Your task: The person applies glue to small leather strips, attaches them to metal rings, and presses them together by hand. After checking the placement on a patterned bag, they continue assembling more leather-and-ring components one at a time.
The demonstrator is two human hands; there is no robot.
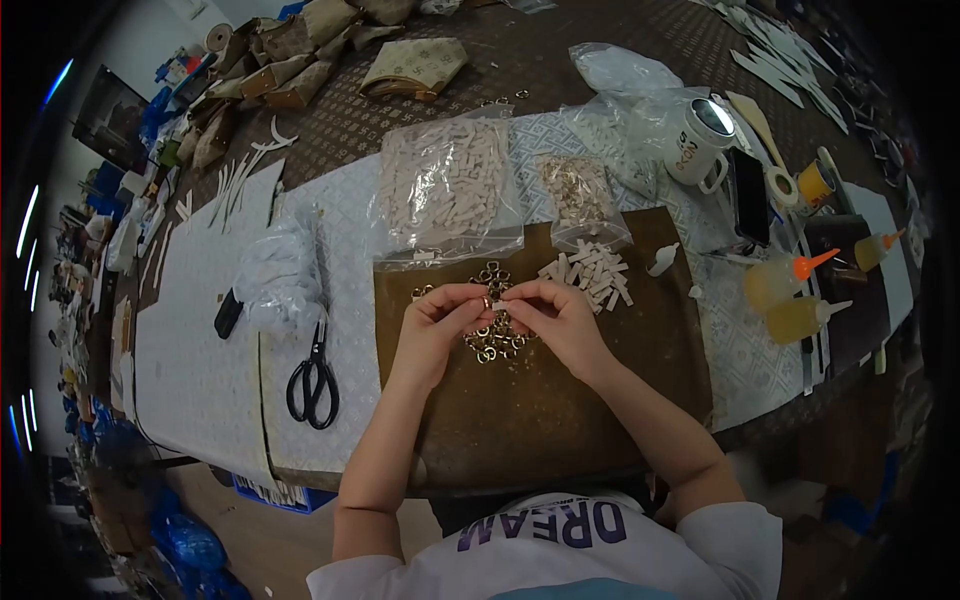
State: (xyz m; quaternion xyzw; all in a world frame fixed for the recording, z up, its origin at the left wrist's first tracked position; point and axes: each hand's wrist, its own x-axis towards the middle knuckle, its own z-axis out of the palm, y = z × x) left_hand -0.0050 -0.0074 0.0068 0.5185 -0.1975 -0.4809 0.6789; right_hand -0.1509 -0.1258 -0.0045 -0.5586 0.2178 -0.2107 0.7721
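My left hand (448,312) and my right hand (556,318) meet over the middle of the brown mat (545,425), fingertips almost touching. The left thumb and fingers pinch a small metal ring (487,302). Between the right fingertips is a short pale strip (501,306), which reaches toward the ring; whether it passes through the ring is too small to tell. Beneath and around the hands lies a loose heap of brass-coloured rings (488,352), partly hidden by the fingers. A pile of pale strips (592,274) rests on the mat just beyond my right hand.
Behind the mat lie a clear bag of pale strips (440,180) and a smaller bag of metal pieces (577,190). Black scissors (313,387) and a plastic-wrapped bundle (278,270) are left. A mug (692,150), phone (749,195) and glue bottles (772,286) stand or lie right.
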